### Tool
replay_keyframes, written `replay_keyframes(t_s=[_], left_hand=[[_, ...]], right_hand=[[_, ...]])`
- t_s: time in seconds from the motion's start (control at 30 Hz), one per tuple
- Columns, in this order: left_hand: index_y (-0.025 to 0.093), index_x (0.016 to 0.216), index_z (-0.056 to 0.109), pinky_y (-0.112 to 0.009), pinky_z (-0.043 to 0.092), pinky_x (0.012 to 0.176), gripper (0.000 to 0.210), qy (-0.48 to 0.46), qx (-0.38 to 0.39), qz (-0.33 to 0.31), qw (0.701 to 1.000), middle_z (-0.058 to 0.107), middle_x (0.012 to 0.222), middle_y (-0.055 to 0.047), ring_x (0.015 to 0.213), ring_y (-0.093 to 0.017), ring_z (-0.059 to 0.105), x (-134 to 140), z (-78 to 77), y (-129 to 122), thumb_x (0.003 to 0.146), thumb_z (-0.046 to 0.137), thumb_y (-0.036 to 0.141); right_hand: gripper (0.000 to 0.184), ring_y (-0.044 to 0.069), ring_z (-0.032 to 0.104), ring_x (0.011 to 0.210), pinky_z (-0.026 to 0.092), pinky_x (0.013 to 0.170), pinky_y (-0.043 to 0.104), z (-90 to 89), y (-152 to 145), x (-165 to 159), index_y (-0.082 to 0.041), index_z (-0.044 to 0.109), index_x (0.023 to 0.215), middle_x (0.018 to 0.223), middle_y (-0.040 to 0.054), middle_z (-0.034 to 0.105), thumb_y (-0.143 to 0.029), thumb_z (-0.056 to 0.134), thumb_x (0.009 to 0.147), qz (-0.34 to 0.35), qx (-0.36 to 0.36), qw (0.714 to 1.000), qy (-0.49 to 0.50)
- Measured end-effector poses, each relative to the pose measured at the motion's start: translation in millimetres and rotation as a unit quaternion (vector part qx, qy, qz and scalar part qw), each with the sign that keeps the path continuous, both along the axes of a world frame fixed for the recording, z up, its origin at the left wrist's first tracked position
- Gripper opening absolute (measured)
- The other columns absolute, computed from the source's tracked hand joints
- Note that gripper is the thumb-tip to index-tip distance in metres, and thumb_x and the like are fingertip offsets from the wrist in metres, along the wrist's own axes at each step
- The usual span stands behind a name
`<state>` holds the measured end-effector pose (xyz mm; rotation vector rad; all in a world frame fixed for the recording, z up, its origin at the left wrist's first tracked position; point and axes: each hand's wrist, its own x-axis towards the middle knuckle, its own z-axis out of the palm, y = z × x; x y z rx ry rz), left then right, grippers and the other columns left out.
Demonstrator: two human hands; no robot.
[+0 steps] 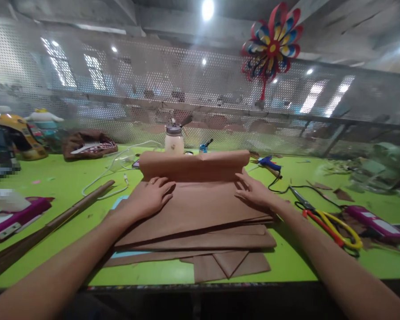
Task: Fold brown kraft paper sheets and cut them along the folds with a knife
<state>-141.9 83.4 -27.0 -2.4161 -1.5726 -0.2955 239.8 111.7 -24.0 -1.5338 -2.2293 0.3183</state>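
Observation:
A large sheet of brown kraft paper [190,202] lies before me, its far end curled up into a loose roll [193,163]. On the left part of the sheet rests my left hand [152,194], palm down with the fingers stretched out. My right hand [254,190] touches the right edge just below the roll, its fingers apart. More folded brown paper [220,240] is stacked underneath, and a piece with a triangular fold [231,264] sticks out toward the table's front edge. Slips of light blue show under the stack's left side.
Scissors with yellow handles [340,226], a red-handled tool [323,227] and a purple power strip [375,222] lie right. A blue glue gun [270,163] and a lidded jar [174,140] stand beyond the roll. Left are a long brown paper strip [70,213] and a white cable [103,178].

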Motion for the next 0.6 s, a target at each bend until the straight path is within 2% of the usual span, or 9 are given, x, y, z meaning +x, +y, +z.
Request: replay_keyframes(t_s=[0.07, 0.13, 0.23, 0.33, 0.43, 0.6], left_hand=[[0.023, 0.130, 0.055, -0.048, 0.028, 0.106, 0.047, 0.017, -0.013, 0.002, 1.000, 0.050, 0.137, -0.011, 0.126, -0.032, 0.042, 2, -3.2, -4, 0.094, 0.033, 0.044], [0.023, 0.134, 0.050, -0.046, 0.023, 0.110, 0.051, 0.017, -0.039, -0.010, 0.999, 0.046, 0.142, -0.010, 0.132, -0.030, 0.037, 2, -3.3, -6, 0.094, 0.029, 0.048], [0.021, 0.139, 0.044, -0.041, 0.020, 0.112, 0.055, 0.005, -0.080, -0.030, 0.996, 0.041, 0.146, -0.009, 0.135, -0.027, 0.033, 2, -0.4, -7, 0.095, 0.026, 0.050], [0.024, 0.144, 0.036, -0.043, 0.019, 0.112, 0.058, -0.006, -0.104, -0.027, 0.994, 0.038, 0.148, -0.006, 0.136, -0.028, 0.032, 3, 3.0, -7, 0.094, 0.027, 0.052], [0.024, 0.146, 0.032, -0.043, 0.023, 0.110, 0.061, -0.016, -0.108, -0.024, 0.994, 0.040, 0.147, -0.007, 0.134, -0.030, 0.036, 3, 5.7, -8, 0.094, 0.027, 0.055], [0.021, 0.146, 0.032, -0.040, 0.031, 0.106, 0.065, -0.065, -0.113, -0.025, 0.991, 0.044, 0.144, -0.011, 0.127, -0.029, 0.046, -2, 16.8, -14, 0.092, 0.030, 0.057]], right_hand=[[0.060, 0.030, 0.053, 0.120, 0.041, 0.102, 0.045, 5.7, -12, 9, -0.017, 0.049, 0.134, 0.138, 0.0139, 0.051, -0.041, 0.061, 0.080, 0.038, -0.035, 0.998, -0.019], [0.065, 0.031, 0.052, 0.119, 0.040, 0.102, 0.048, 15.6, -27, 15, -0.017, 0.053, 0.131, 0.134, 0.0138, 0.054, -0.050, 0.065, 0.077, 0.095, -0.068, 0.992, -0.040], [0.076, 0.031, 0.045, 0.127, 0.036, 0.107, 0.048, 28.1, -47, 10, -0.022, 0.049, 0.136, 0.139, 0.0106, 0.050, -0.055, 0.070, 0.071, 0.206, -0.078, 0.975, -0.034], [0.068, 0.029, 0.043, 0.129, 0.033, 0.109, 0.046, 28.7, -58, -5, -0.026, 0.052, 0.134, 0.139, 0.0077, 0.050, -0.053, 0.069, 0.074, 0.280, -0.072, 0.956, -0.041], [0.045, 0.025, 0.049, 0.124, 0.037, 0.106, 0.043, 22.5, -60, -16, -0.024, 0.062, 0.124, 0.133, 0.0088, 0.056, -0.048, 0.056, 0.087, 0.302, -0.077, 0.949, -0.041], [0.038, 0.023, 0.054, 0.118, 0.039, 0.104, 0.041, 20.0, -59, -19, -0.023, 0.068, 0.113, 0.126, 0.0080, 0.061, -0.046, 0.045, 0.093, 0.300, -0.090, 0.950, -0.018]])
